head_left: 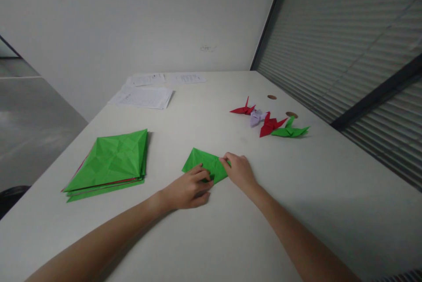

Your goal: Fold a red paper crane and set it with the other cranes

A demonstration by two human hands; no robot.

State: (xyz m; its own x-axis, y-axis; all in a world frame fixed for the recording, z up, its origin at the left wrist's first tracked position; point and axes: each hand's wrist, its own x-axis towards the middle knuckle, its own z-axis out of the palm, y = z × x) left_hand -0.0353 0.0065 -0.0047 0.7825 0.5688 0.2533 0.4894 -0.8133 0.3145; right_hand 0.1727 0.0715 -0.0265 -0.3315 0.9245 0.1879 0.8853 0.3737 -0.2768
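A folded green paper (201, 161) lies flat on the white table (231, 229) in front of me. My left hand (189, 189) rests on its near left edge, fingers curled and pressing the paper down. My right hand (240, 170) pinches the paper's right corner between thumb and fingers. Both hands are touching the same sheet.
A stack of creased green and red sheets (110, 163) lies to the left. Several folded paper cranes, red (243, 109), lilac (256, 117), red (270, 126) and green (290, 130), sit at the right near the window blinds. Printed white papers (145, 96) lie at the far edge by the wall.
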